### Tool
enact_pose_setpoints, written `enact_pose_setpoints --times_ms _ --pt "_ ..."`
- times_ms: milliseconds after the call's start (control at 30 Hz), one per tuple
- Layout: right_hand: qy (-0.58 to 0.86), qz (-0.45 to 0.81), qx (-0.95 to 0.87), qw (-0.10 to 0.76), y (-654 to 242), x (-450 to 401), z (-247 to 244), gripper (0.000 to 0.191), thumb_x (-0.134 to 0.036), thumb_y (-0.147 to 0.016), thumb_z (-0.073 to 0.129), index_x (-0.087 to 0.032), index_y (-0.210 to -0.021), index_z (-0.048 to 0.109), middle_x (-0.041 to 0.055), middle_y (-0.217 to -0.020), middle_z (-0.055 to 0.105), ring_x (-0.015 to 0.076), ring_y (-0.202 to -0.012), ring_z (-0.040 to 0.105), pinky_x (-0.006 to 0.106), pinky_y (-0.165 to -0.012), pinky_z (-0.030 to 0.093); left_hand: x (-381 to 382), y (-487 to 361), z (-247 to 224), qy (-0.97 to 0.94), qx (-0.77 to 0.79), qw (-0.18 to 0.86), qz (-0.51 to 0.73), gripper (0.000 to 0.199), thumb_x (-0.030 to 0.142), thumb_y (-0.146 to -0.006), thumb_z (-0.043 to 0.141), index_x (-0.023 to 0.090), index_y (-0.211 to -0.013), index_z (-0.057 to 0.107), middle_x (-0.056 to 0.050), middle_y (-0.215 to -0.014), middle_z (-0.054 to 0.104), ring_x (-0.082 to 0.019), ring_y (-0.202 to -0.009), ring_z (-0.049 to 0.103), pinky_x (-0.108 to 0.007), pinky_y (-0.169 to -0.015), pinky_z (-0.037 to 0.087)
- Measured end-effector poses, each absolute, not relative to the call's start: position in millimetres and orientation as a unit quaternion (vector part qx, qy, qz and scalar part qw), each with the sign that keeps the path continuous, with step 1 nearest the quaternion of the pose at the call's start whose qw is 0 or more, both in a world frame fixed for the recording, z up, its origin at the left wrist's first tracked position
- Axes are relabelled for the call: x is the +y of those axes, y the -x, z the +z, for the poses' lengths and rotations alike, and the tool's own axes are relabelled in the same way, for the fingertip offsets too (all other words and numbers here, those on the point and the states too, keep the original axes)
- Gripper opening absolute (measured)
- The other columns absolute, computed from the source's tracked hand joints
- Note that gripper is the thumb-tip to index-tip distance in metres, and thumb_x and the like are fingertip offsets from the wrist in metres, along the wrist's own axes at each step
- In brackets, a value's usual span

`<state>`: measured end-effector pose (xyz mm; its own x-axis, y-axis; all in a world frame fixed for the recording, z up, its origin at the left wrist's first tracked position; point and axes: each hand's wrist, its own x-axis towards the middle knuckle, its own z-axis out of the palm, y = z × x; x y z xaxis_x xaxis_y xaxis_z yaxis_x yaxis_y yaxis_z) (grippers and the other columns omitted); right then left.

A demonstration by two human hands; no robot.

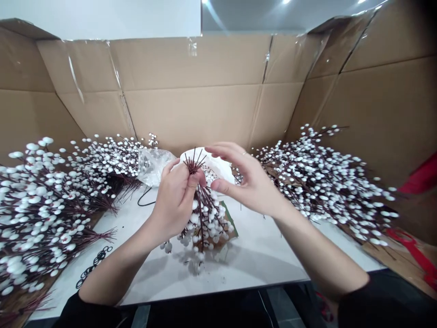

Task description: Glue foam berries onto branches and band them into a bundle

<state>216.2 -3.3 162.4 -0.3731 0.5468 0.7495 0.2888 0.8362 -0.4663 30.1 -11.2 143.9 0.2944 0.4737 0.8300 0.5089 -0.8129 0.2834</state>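
Observation:
My left hand (pixel 175 196) grips a bundle of dark red twigs with white berries (pixel 205 218) by its stems, berry ends hanging down over the white table (pixel 259 259). The cut stem ends (pixel 194 163) fan out above my fist. My right hand (pixel 244 177) hovers just to the right of the stem ends, fingers spread and holding nothing, thumb pointing toward the bundle.
Heaps of white-berry branches lie at the left (pixel 37 209) and right (pixel 324 177). A clear plastic bag (pixel 153 166) sits behind my hands. Small black rubber bands (pixel 94 264) lie at front left. Cardboard walls (pixel 191 105) enclose the table. Red items (pixel 414 255) lie at far right.

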Motion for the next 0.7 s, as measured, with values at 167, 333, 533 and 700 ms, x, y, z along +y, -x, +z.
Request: enact_pose_setpoints --times_ms 167,333,533,700 --pt "0.196 0.226 -0.813 0.500 -180.1 -1.8 162.1 0.044 -0.040 -0.082 0.071 -0.022 -0.121 0.062 0.0088 -0.136 0.053 0.0233 -0.127 0.049 0.040 -0.110 0.036 -24.1 -31.5 144.8 0.823 -0.308 -0.012 -0.477 0.022 0.014 -0.095 0.037 0.021 -0.077 0.049 -0.001 -0.074 0.062 -0.016 -0.071 0.060 -0.037 -0.080 0.053" --pt "0.138 0.415 -0.793 0.423 -169.2 -1.6 166.8 0.035 -0.047 -0.093 0.055 -0.017 -0.091 0.073 0.0052 -0.094 0.069 0.0165 -0.094 0.064 0.029 -0.087 0.050 -28.3 -35.7 142.9 0.818 -0.298 -0.078 -0.486 0.023 0.011 -0.096 0.038 0.018 -0.090 0.059 -0.005 -0.094 0.068 -0.019 -0.094 0.065 -0.029 -0.077 0.056" --pt "0.122 0.475 -0.790 0.368 -181.8 -2.1 163.8 0.038 -0.050 -0.091 0.059 -0.018 -0.106 0.074 0.0045 -0.093 0.072 0.0057 -0.052 0.054 0.016 -0.040 0.040 -40.3 -31.4 148.4 0.829 -0.297 -0.197 -0.430 0.030 0.020 -0.100 0.038 0.020 -0.087 0.065 -0.003 -0.092 0.069 -0.018 -0.094 0.067 -0.023 -0.076 0.057" --pt "0.117 0.498 -0.795 0.327 -185.6 -2.6 164.9 0.043 -0.052 -0.094 0.052 -0.020 -0.114 0.072 0.0029 -0.083 0.071 0.0036 -0.042 0.048 0.013 -0.032 0.037 -41.3 -24.6 147.9 0.839 -0.269 -0.263 -0.393 0.028 0.025 -0.100 0.040 0.024 -0.094 0.067 -0.002 -0.093 0.070 -0.017 -0.095 0.068 -0.024 -0.082 0.058"
